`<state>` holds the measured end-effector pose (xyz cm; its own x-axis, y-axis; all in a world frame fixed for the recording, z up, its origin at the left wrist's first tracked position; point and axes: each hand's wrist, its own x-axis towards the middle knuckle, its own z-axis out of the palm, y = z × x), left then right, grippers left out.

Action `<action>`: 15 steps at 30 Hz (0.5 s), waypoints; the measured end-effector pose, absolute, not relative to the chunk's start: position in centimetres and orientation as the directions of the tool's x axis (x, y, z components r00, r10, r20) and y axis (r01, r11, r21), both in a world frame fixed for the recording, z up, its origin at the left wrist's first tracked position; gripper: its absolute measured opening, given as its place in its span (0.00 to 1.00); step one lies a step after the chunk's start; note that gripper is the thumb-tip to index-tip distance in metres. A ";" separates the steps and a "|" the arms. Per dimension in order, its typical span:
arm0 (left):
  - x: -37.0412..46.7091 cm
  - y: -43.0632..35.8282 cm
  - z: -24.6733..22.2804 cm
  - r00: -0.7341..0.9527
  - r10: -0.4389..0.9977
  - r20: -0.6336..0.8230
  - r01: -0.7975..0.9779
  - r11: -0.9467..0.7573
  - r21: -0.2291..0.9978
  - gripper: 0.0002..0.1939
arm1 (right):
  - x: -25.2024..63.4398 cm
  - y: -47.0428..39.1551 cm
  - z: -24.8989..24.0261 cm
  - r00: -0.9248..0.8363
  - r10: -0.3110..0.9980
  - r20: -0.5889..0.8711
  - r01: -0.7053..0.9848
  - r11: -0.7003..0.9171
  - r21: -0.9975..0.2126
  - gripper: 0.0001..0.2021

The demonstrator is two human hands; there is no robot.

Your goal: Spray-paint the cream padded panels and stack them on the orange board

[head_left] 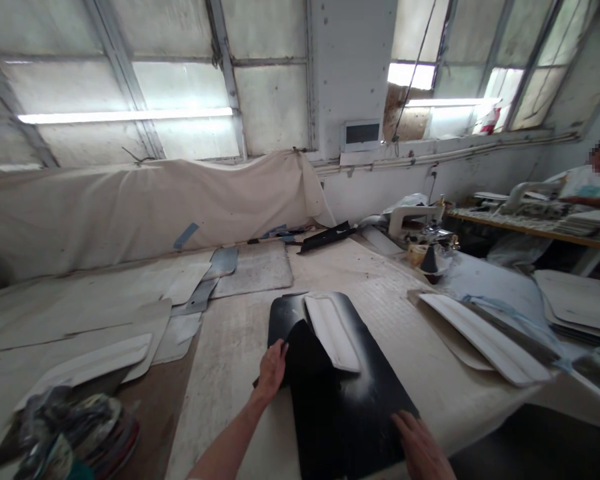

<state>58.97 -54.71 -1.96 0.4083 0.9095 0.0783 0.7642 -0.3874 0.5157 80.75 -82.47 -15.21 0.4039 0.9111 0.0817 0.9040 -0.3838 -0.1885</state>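
Note:
A black panel with rounded corners (360,413) lies on the pale table in front of me. My left hand (274,369) is closed on the edge of a black sheet (306,355), raised and folded over the panel's left side. Beside that fold, a white ridged strip (333,333) rests on the panel's upper part. My right hand (417,440) lies at the panel's right edge with its fingers stretched out, touching it. Whitish dusty patches show on the black surface.
White panels (480,340) lie to the right, near a sewing machine (417,223). Pale cut sheets (145,333) cover the left, with a heap of plastic-wrapped items (80,427) in front. A person (590,183) sits at a far-right machine table.

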 end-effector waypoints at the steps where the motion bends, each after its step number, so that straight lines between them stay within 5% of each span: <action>1: 59.0 -53.7 -1.4 0.382 0.919 0.096 0.766 -0.373 0.523 0.17 | 80.5 -82.3 -14.9 0.417 0.907 0.066 0.897 -0.399 -0.190 0.28; 4: 58.4 -50.1 0.7 0.302 0.941 0.152 0.777 -0.335 0.533 0.18 | 81.0 -82.3 -15.5 0.442 0.896 0.048 0.871 -0.416 -0.262 0.27; 9: 57.8 -45.5 4.3 0.290 0.921 0.260 0.759 -0.387 0.524 0.14 | 84.4 -82.3 -15.9 0.525 0.849 0.066 0.723 -0.404 -0.560 0.24; 13: 58.5 -44.9 6.2 0.320 0.896 0.309 0.734 -0.441 0.517 0.13 | 81.6 -75.9 -9.6 0.614 0.783 0.097 0.564 -0.349 -0.748 0.21; 15: 58.9 -45.2 7.0 0.334 0.883 0.329 0.727 -0.463 0.507 0.14 | 78.3 -70.1 -5.7 0.593 0.802 0.072 0.451 -0.257 -0.854 0.28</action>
